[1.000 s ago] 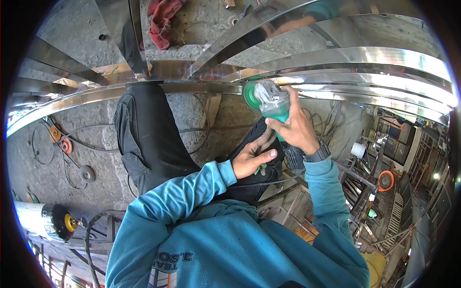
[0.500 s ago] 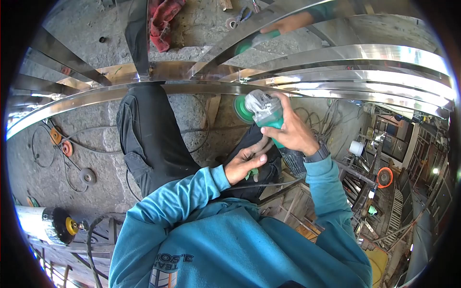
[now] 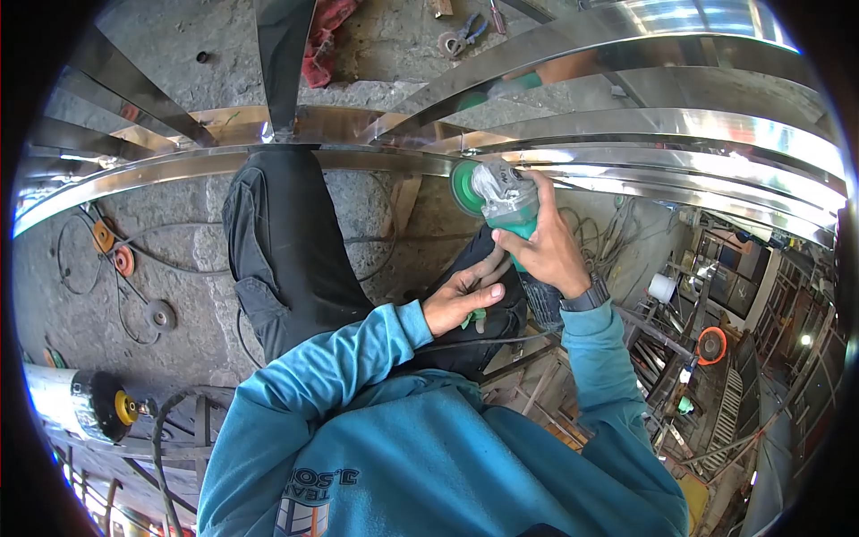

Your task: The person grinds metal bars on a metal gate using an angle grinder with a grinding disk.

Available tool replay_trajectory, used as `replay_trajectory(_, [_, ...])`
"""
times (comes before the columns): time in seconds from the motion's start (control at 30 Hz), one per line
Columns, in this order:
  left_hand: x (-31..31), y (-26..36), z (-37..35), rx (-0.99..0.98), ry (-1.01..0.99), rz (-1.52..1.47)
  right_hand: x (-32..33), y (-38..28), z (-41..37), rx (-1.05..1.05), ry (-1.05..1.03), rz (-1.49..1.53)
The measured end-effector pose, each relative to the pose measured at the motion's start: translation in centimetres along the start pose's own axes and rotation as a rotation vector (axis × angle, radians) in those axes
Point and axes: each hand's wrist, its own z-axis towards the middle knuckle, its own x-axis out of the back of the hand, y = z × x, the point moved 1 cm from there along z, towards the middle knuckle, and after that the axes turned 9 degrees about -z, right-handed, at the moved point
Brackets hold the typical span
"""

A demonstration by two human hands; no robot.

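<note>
An angle grinder (image 3: pixel 512 208) with a green body, a dusty grey head and a green disc (image 3: pixel 466 188) is in my right hand (image 3: pixel 552 248). That hand wraps around the body just behind the head, thumb across the near side. Its disc overlaps the lower edge of a shiny metal rail (image 3: pixel 394 161). My left hand (image 3: pixel 458 300) reaches in from the left, its fingers passing under the grinder's body and its thumb sticking out. A bit of green (image 3: pixel 476 318) shows below the left palm. The grinder's dark rear end (image 3: pixel 542 302) hangs toward my lap.
More polished metal bars (image 3: pixel 662 125) run across the top. Cables and loose discs (image 3: pixel 160 315) lie on the concrete floor at left, near a gas cylinder (image 3: pixel 76 401). Beyond the rail are a red cloth (image 3: pixel 324 45) and pliers (image 3: pixel 461 38). Metal scraps clutter the right.
The grinder and my right hand have risen a little toward the rail, and the disc now overlaps its edge. The whole view has shifted slightly. Both hands keep their hold.
</note>
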Motion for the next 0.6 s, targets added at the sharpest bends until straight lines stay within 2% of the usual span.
replay_trajectory(0.17, [-0.2, 0.6, 0.1, 0.004, -0.068, 0.020, 0.2, 0.1, -0.2, 0.089, 0.075, 0.048])
replay_trajectory(0.6, [0.1, 1.5, 0.3, 0.002, -0.044, 0.019, 0.7, 0.3, 0.7, 0.046, 0.013, 0.033])
